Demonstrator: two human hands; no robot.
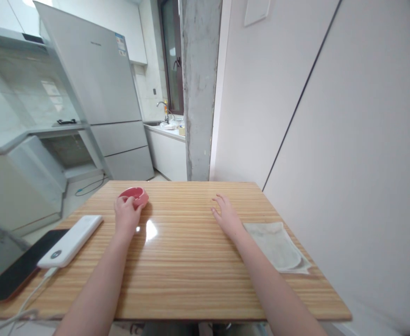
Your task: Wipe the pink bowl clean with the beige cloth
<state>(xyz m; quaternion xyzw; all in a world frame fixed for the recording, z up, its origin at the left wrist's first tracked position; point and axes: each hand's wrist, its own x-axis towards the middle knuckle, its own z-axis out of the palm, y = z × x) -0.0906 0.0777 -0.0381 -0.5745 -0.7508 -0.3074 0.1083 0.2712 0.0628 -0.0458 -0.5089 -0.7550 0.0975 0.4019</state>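
At the far left of the wooden table [191, 261], my left hand [127, 215] grips the near rim of a round pink ashtray [140, 196], with fingers over its edge. The ashtray has notches in its rim; part of it is hidden behind my fingers. My right hand [226, 215] is over the right half of the table, fingers apart and holding nothing. Nearest to it, on its right, lies a folded greyish cloth [277, 245].
A white power bank [70, 241] with a cable [33, 293] plugged in lies at the left, beside a black flat pad [19, 266]. A wall [317, 154] runs along the right side. Behind the table stand a concrete pillar [201, 93] and a fridge [93, 70].
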